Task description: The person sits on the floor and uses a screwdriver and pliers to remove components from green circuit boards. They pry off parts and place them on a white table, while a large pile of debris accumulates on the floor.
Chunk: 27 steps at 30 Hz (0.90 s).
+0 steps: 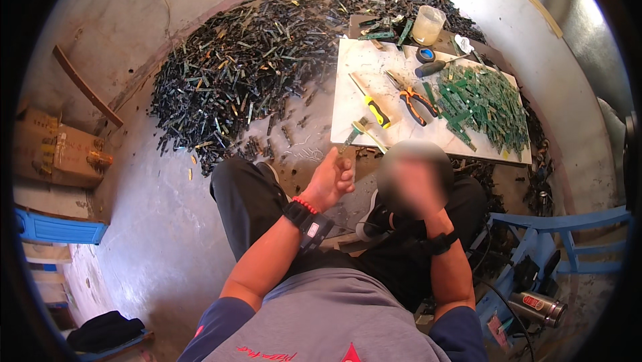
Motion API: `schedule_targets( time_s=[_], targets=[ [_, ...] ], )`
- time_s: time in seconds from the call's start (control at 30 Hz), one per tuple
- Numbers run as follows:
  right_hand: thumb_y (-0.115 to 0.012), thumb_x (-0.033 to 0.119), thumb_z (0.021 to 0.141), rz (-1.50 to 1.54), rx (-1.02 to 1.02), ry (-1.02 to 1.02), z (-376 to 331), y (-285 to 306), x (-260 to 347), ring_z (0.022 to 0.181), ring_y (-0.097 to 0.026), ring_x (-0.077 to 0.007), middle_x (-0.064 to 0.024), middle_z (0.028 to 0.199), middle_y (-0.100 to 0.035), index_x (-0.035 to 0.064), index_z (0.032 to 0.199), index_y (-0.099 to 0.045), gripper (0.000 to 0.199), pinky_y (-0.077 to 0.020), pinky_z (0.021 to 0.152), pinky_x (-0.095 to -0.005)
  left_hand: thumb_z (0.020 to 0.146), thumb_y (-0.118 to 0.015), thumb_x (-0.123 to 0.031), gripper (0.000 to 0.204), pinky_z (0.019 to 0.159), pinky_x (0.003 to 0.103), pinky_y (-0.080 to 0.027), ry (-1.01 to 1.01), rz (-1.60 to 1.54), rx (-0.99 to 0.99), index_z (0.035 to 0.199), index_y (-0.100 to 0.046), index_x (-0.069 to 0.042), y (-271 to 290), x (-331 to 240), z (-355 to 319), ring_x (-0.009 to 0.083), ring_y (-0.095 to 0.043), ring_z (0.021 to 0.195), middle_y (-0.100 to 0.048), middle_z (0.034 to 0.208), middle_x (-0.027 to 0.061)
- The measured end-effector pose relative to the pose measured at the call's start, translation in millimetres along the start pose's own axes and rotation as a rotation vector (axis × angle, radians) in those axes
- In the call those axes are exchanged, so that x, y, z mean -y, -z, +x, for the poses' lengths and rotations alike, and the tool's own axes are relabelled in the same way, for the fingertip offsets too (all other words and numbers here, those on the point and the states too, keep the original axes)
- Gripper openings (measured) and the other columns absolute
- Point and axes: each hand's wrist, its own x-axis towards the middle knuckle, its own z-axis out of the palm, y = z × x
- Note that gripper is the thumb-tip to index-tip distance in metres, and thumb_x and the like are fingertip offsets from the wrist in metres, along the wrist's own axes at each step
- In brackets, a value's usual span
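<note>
While I watch from the head view:
left hand (332, 178): raised, pinching a thin green circuit-board strip (348, 139) just off the white board's (364, 68) near-left corner
right hand (413, 185): blurred, grip unclear to me
right edge: green strips pile (485, 102)
centre: orange pliers (414, 101), yellow screwdriver (371, 102)

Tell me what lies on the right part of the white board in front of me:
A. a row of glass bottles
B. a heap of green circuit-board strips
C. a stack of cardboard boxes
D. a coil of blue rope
B: the green circuit-board strips are heaped on the right part of the white board, right of the orange-handled pliers and the yellow-handled screwdriver.
</note>
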Motion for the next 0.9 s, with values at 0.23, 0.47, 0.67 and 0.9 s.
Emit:
schedule_targets(
  time_s=[0.23,0.47,0.67,0.9],
  targets=[
    [-0.057,0.019,0.089,-0.005,0.017,-0.057,-1,3,7,0.056,-0.046,-0.0129,-0.0076,0.061,-0.049,-0.0013,0.095,-0.063,0.022,-0.038,0.053,-0.0304,0.099,-0.032,-0.05,0.044,0.056,0.029,-0.035,-0.014,-0.099,0.034,0.08,-0.043,-0.012,-1,-7,4,0.0107,-0.029,0.045,-0.036,0.059,-0.002],
    [-0.058,0.019,0.089,-0.027,0.003,-0.034,2,-4,-11,0.055,-0.046,-0.0155,-0.0099,0.06,-0.049,0.0,0.095,-0.063,0.021,-0.0386,0.053,-0.0318,0.099,-0.04,-0.044,0.038,0.053,0.028,-0.035,-0.029,-0.165,0.043,0.079,-0.047,-0.012,-2,-5,6,0.0098,-0.031,0.043,-0.037,0.057,-0.0031],
    [-0.06,0.018,0.088,-0.06,0.069,0.033,-2,-5,-10,0.054,-0.048,-0.0231,-0.0147,0.064,-0.052,0.0012,0.096,-0.063,0.019,-0.0407,0.054,-0.0345,0.1,-0.042,-0.04,0.034,0.052,0.026,-0.034,-0.07,-0.218,0.049,0.078,-0.046,-0.013,-3,-2,7,0.0086,-0.03,0.043,-0.035,0.057,-0.0045],
    [-0.061,0.018,0.087,-0.118,0.08,0.135,-7,-3,-10,0.057,-0.053,-0.0272,-0.0154,0.067,-0.057,0.0033,0.099,-0.065,0.02,-0.0436,0.056,-0.0336,0.099,-0.043,-0.04,0.034,0.052,0.026,-0.033,-0.089,-0.23,0.051,0.078,-0.043,-0.014,1,-1,6,0.0087,-0.027,0.044,-0.029,0.056,-0.0058]
  ],
)
